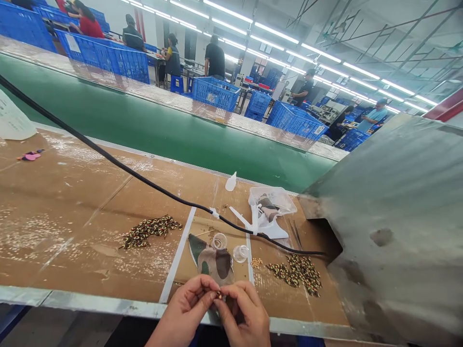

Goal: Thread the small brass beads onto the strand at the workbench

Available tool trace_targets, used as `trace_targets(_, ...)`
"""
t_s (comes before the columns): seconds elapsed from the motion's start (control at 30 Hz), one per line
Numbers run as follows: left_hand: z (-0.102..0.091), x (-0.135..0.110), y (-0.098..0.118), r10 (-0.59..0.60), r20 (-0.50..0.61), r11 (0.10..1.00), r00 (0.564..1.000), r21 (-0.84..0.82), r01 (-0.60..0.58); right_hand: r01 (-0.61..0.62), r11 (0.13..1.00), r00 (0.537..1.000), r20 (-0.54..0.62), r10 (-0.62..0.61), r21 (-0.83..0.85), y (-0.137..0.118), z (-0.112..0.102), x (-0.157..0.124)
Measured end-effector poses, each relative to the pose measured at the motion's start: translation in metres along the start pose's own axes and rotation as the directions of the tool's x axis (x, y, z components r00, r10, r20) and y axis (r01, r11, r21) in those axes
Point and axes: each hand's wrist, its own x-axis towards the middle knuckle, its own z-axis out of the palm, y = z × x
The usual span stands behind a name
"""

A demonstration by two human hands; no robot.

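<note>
At the front edge of the bench, my left hand (190, 308) and my right hand (246, 311) meet with fingertips pinched around one small dark piece with a light spot (219, 295). Its exact kind is too small to make out. Just beyond my fingers lies a camouflage cloth scrap (208, 258) with a small clear cup (219, 241) on it. Another clear cup (240, 253) stands to its right. Piles of small dark, yellow and red pieces lie at the left (150, 230) and at the right (300, 273), near a few tan bits (256, 262).
A black cable (144, 179) crosses the cardboard-covered bench (90, 202). Behind are a white squeeze bottle (230, 181), a clear plastic tub (289, 205) and tweezers (295, 234). A metal housing (401, 226) blocks the right. Beyond the green conveyor belt (181, 140), people work among blue crates (215, 94).
</note>
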Motion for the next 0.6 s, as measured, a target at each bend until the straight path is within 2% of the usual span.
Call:
trace_targets(0.2,-0.0006,0.0006,-0.0018,0.01,0.005,1.0,1.0,0.008,-0.01,0.218,0.965,0.976,0.021,-0.217,-0.144,0.0073,-0.0081,-0.0004)
trace_targets(0.3,-0.0005,0.001,-0.0014,-0.01,0.007,1.0,1.0,0.005,0.01,0.272,0.942,0.961,0.0,-0.277,-0.197,0.0097,-0.0098,-0.0006)
trace_targets(0.47,0.0005,0.0005,-0.0008,-0.025,-0.01,1.0,1.0,0.01,0.025,0.278,0.945,0.958,-0.025,-0.287,-0.17,0.0095,-0.0088,0.0005)
trace_targets(0.6,0.0022,0.0015,0.0022,-0.046,-0.011,0.999,0.999,0.014,0.046,0.174,0.977,0.983,-0.043,-0.18,-0.125,0.0105,-0.0098,0.0017)
